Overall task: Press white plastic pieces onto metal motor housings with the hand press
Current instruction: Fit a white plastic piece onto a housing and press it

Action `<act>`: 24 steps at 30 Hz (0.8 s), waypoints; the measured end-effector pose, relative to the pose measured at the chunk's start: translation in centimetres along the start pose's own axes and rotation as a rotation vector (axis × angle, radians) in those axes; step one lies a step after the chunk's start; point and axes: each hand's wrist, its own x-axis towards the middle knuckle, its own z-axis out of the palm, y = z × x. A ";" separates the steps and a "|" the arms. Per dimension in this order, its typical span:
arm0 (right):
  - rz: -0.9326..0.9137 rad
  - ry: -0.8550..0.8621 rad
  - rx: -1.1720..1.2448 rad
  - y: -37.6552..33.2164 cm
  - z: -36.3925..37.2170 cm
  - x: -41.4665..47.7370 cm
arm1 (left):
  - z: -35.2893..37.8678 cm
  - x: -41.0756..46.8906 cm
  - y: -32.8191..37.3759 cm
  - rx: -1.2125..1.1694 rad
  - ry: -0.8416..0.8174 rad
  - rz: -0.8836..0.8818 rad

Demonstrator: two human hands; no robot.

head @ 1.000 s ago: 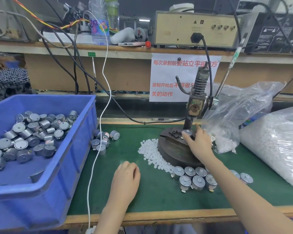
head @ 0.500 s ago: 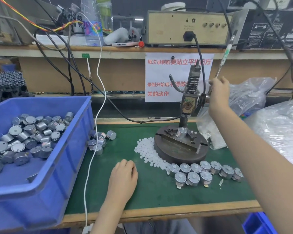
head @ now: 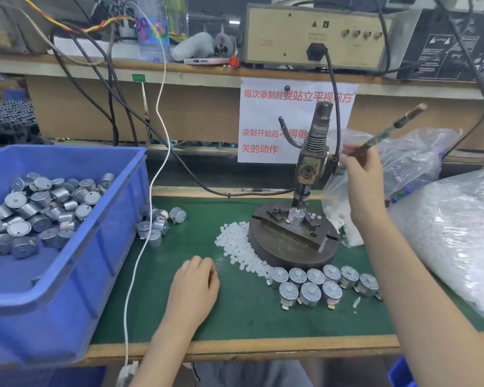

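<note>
- The right hand [head: 359, 166] has left the fixture, where it was a second ago, and gone up to the hand press's thin dark metal lever [head: 394, 125]. The lever now leans further over to the right than it did half a second ago.
- That hand grips the lever's lower end, with the fingers wrapped round it.
- The left hand [head: 196, 286] has barely shifted. It rests on the green bench mat [head: 249, 317] with the fingers loosely curled and nothing visible in it.
- The small silver cylindrical motor housing [head: 296, 217] being worked on stands upright in the clamp on the round dark steel press base [head: 288, 254].
- The press ram [head: 301, 195] appears to meet the top of the housing, so I judge the pressing stroke to be underway. The white piece itself is too small to make out.
- Done: about ten capped motors [head: 316, 284] stand in two rows just in front of the base.
- Left: the large blue plastic bin [head: 76, 275] holds a heap of bare housings [head: 39, 208], and a few loose ones [head: 160, 224] lie beside it.
- A pile of small white plastic pieces [head: 235, 244] lies against the left of the base, and clear bags [head: 453, 233] on the right hold many more. Most of the job appears to be still ahead.
</note>
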 end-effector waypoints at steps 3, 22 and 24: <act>0.023 -0.011 -0.038 1.3 -0.9 -1.3 | -0.2 0.1 0.0 -0.001 -0.010 -0.002; 0.039 -0.199 -0.889 9.5 3.3 -4.5 | 0.0 0.1 -0.2 -0.028 -0.006 -0.006; -0.008 -0.163 -0.988 9.5 2.9 -5.3 | -0.1 0.1 -0.1 -0.032 -0.001 -0.002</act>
